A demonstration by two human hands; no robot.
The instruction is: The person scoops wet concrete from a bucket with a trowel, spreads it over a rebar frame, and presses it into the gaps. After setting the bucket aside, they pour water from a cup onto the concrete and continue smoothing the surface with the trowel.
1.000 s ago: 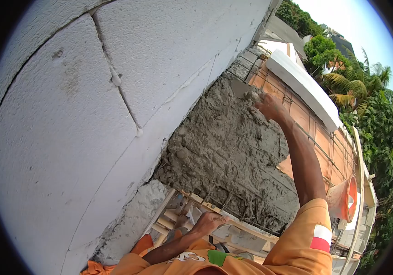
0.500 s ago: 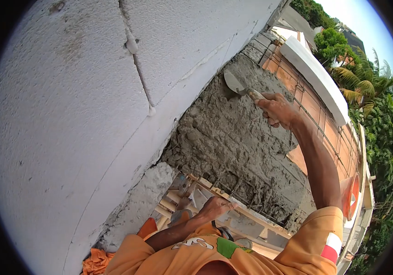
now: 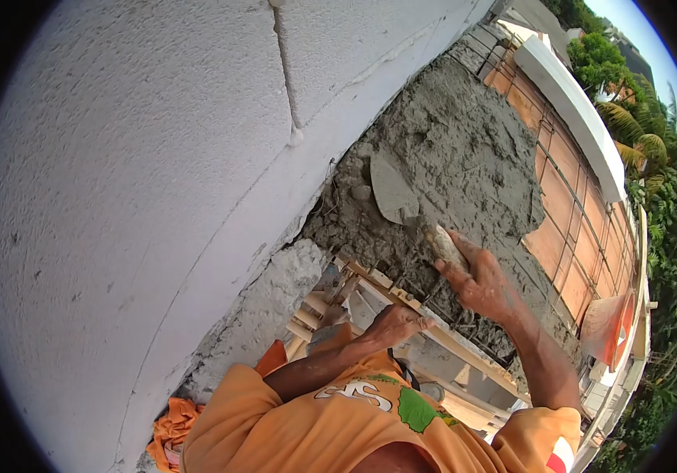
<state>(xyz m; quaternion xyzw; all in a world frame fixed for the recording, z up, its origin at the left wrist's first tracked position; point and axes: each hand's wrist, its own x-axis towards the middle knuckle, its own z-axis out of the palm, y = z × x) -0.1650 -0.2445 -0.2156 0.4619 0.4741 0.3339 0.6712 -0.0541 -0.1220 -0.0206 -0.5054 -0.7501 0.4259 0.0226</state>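
Observation:
My right hand [image 3: 484, 288] grips the handle of a steel trowel [image 3: 392, 189]. Its mortar-smeared blade lies flat against the wet grey mortar [image 3: 456, 134] that covers part of the wall. My left hand [image 3: 396, 325] rests on a wooden batten [image 3: 449, 340] just below the mortar patch, with its fingers laid loosely along the wood and nothing in it. Both arms come out of orange sleeves at the bottom of the view.
A wall of large white blocks [image 3: 141, 173] fills the left. Right of the mortar are orange bricks with rebar [image 3: 579, 213], a white coping [image 3: 571, 102] and an orange bucket [image 3: 608, 327]. An orange cloth [image 3: 169, 430] lies low left. Trees stand beyond the wall.
My right hand has drawn the trowel from the far edge of the mortar patch back toward me, across the mortar. My left hand has stayed on the batten. My view has shifted.

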